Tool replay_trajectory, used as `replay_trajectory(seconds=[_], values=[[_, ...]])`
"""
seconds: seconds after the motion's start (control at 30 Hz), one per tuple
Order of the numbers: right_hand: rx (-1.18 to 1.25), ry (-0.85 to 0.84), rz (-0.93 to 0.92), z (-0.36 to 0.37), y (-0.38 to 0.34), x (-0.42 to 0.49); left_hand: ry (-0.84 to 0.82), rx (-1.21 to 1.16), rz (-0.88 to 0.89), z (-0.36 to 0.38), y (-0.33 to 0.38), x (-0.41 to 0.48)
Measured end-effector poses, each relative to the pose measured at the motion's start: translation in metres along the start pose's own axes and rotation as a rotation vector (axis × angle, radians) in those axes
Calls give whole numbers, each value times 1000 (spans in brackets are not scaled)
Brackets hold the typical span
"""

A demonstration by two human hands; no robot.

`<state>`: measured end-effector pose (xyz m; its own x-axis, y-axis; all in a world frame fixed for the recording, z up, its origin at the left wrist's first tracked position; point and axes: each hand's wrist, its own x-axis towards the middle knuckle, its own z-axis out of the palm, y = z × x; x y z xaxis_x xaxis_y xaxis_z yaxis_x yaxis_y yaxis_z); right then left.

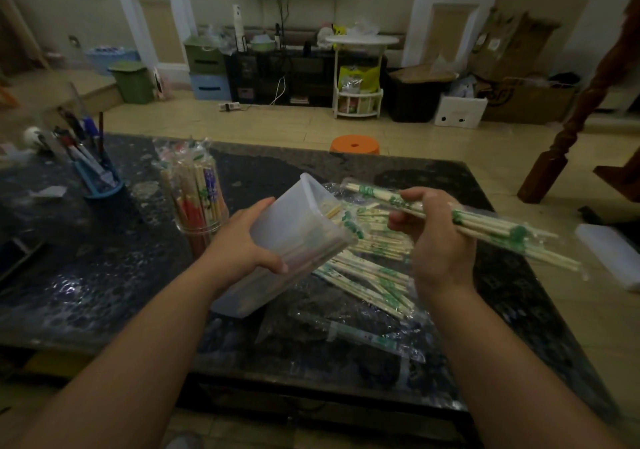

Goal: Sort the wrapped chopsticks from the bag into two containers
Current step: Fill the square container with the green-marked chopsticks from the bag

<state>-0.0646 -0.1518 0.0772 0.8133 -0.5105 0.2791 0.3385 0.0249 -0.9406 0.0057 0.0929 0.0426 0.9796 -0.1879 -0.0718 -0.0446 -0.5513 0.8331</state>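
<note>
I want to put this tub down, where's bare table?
Bare dark table lies left of the white tub, below the blue pen holder. Crowded right of it: loose wrapped chopsticks and the clear bag.

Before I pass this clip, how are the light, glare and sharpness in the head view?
Head view: dim, warm indoor light; pale glare patches on the dark glossy table at left; wide-angle bending toward the edges; the pen holder and far-left clutter are smeared, while the left hand on the translucent container and the right hand holding wrapped chopsticks read clearly.
</note>
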Motion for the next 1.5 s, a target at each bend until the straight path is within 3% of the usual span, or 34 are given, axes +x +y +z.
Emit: replay_trajectory(seconds=[0.13, 0.4, 0.5, 0.67, 0.8, 0.9, 1.03, 1.13, 1.27, 1.37, 1.5], values=[[133, 57, 169, 3, -4, -1, -9, 22, 8, 0, 0, 0], [-6, -161, 320, 9, 6, 0, -45, 63, 50, 2, 1, -1], [97, -171, 381, 11, 7, -2, -55, 76, 54, 2, 1, 0], [297, -8, 351, 8, 9, 4, -50, 65, 52, 2, 0, 1], [-13, -71, 348, 12, 11, 1, -52, 65, 56, 2, 0, 1], [0, -111, 348, 11, 11, -3, -53, 81, 69, 3, 1, 1], [166, 136, 257, 9, 6, 2, -64, 77, 62, 1, 1, 0], [92, 203, 151, 6, 8, 6, -65, 73, 58, 1, 2, -1], [-163, 142, 68, 7, 17, 3, -60, 70, 69, 2, 4, -1], [-291, -26, 73, 11, 20, -1, -59, 71, 62, 3, 4, -2], [-221, -64, 124, 18, 18, -6, -64, 40, 44, 2, 5, -2]])
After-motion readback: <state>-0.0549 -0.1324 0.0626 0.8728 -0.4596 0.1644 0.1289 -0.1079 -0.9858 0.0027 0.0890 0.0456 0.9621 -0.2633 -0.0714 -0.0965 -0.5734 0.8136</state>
